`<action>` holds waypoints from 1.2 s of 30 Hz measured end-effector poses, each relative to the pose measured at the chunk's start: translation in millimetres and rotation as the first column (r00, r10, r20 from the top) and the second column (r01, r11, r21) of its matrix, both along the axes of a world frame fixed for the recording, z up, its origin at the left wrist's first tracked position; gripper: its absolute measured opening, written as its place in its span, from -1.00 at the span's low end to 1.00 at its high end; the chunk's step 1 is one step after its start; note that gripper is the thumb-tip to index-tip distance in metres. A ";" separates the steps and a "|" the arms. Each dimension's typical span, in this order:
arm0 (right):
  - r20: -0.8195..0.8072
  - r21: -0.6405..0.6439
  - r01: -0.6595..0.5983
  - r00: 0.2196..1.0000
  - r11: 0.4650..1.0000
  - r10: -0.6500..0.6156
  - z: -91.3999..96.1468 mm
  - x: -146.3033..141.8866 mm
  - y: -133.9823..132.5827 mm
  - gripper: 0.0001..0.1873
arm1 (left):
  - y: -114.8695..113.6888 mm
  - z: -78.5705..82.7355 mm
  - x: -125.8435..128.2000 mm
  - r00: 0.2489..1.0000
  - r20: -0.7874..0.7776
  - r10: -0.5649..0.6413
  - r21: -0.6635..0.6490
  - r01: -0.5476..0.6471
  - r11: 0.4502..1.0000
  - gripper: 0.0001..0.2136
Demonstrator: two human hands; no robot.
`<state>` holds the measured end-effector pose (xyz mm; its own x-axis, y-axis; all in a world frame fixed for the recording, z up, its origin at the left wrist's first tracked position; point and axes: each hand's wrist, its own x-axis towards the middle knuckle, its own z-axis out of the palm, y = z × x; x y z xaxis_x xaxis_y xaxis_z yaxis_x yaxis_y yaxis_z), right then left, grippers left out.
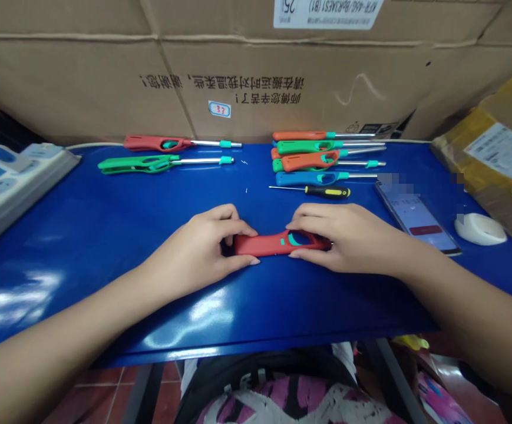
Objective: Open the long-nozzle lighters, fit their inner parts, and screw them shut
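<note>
My left hand point(198, 250) and my right hand point(344, 235) both grip a red plastic utility lighter body point(260, 244), one at each end, just above the blue table point(83, 235). It lies lengthwise with teal parts showing in its oval opening, and my right fingers cover its far end. No metal nozzle is visible on it. Beyond my hands lie several finished lighters: a red one point(156, 143) and a green one point(138, 164) on the left, and a stack of orange, green and blue ones point(321, 156) on the right.
A black-and-yellow screwdriver point(326, 191) lies below the stack, near a phone point(415, 218) and a white oval object point(480, 228). A power strip point(12, 188) sits at the left edge, a taped parcel point(489, 159) at the right, with cardboard boxes point(256, 65) behind.
</note>
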<state>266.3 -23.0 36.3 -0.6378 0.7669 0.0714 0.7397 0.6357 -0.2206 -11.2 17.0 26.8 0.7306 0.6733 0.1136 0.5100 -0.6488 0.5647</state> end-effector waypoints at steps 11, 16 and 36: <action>-0.013 0.008 -0.002 1.000 1.000 0.002 -1.8 -1.0 0.7 -0.71 | -2.4 -2.5 2.0 0.999 0.032 0.022 -0.050 -0.020 0.999 -0.79; -0.018 0.003 -0.005 1.000 1.000 0.005 -1.8 -0.8 1.9 -0.72 | -2.8 -3.3 2.0 0.999 0.029 0.026 -0.041 -0.025 0.999 -0.78; -0.020 -0.094 0.098 0.995 0.991 -0.101 0.3 -6.7 -0.8 -0.66 | -5.6 1.3 3.5 0.996 -0.093 0.006 0.021 -0.004 1.000 -0.81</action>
<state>259.5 -23.8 36.6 -0.5569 0.8305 0.0120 0.7917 0.5352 -0.2946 -7.7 11.4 28.1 0.7353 0.6751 0.0592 0.5629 -0.6571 0.5014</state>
